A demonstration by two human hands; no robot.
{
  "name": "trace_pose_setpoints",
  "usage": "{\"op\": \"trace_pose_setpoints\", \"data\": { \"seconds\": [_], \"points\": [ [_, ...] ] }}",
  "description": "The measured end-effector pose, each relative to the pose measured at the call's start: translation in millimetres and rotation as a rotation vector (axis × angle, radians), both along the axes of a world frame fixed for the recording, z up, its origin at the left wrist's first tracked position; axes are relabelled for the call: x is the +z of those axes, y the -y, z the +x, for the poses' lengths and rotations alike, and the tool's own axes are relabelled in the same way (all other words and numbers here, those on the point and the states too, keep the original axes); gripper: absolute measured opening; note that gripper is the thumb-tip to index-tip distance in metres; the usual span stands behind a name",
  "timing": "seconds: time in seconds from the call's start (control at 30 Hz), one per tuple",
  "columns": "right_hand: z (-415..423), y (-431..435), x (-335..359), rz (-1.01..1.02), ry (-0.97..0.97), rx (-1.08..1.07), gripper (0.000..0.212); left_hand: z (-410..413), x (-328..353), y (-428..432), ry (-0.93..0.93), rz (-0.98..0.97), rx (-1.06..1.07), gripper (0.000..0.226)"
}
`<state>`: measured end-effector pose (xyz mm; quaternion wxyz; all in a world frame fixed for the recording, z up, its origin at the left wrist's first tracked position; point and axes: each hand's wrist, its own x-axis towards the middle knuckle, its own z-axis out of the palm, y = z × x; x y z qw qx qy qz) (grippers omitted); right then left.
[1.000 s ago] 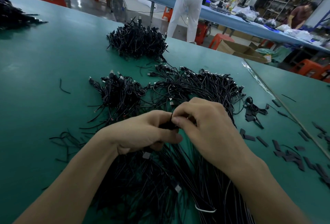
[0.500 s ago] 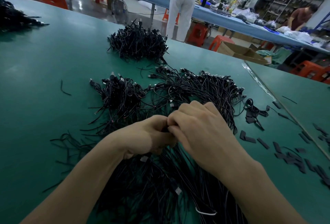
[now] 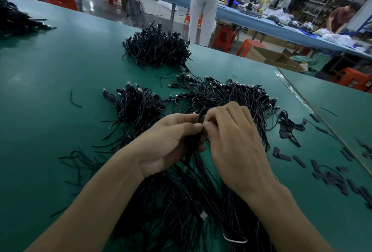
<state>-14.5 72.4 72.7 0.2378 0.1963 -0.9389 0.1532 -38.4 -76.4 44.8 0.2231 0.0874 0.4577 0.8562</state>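
Cable [image 3: 201, 113] sits folded into a short coil between both hands, held just above the table [image 3: 50, 70], with its top loop poking up between the fingertips. Left hand [image 3: 167, 145] is curled round the coil body; right hand [image 3: 235, 143] pinches the loop at the top, thumb side hidden, so I can't tell how much of the wrap is actually caught. Main risk, as I read it: the pinch is small and the coil is springy, so if either hand eases off, the loop likely pops and the coil unwinds. Second risk: the tail hangs down into the loose cables [image 3: 177, 197] directly under the hands, so lifting or twisting could snag one of those, or hook a plug [image 3: 203, 215], and drag neighbours up with it. The white tie [image 3: 234, 239] holding part of that lot could get pulled too. Over-tightening the wrap could kink thin wire near the fold. Finished coils look to go to the coiled pile [image 3: 136, 109] just ahead on the left; a loose toss may tangle there or spill toward the spread cables [image 3: 231, 95] touching it. Black strips [image 3: 281, 156] lie to the right, apart from the hands; reaching for one means dropping the pinch. Far pile [image 3: 157, 50] is well clear.
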Motion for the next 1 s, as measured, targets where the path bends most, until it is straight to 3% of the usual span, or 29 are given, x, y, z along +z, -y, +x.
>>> {"op": "trace_pose_setpoints", "data": {
  "seconds": [0.07, 0.2, 0.33, 0.47, 0.63, 0.9, 1.0],
  "points": [
    [-1.3, 0.0, -2.1, -0.119, 0.045, -0.003, 0.015, 1.7, 0.7, 0.6, -0.051, -0.036, 0.046, 0.021],
    [-2.8, 2.1, -10.4, -0.318, 0.123, -0.015, 0.006, 3.7, 0.8, -2.6, -0.303, -0.354, 0.275, 0.023],
    [-5.0, 3.9, -17.2, -0.569, 0.227, -0.018, 0.008, 4.6, -0.1, -6.8, -0.471, -0.489, 0.438, 0.024],
    [-6.4, 6.6, -18.1, -0.761, 0.337, 0.041, 0.016, 5.3, -2.5, -7.2, -0.699, -0.747, 0.688, 0.044],
    [-10.2, 3.9, -14.8, -0.911, 0.411, 0.056, 0.019, 9.7, -2.8, -7.8, -0.725, -0.689, 0.579, 0.018],
    [-11.7, -4.0, -18.8, -0.887, 0.360, 0.048, 0.015, 11.1, -7.1, -8.6, -0.762, -0.783, 0.577, 0.022],
    [-11.1, -2.7, -18.8, -0.890, 0.359, 0.049, 0.015, 11.5, -6.6, -7.3, -0.788, -0.957, 0.680, 0.020]
  ]
}}
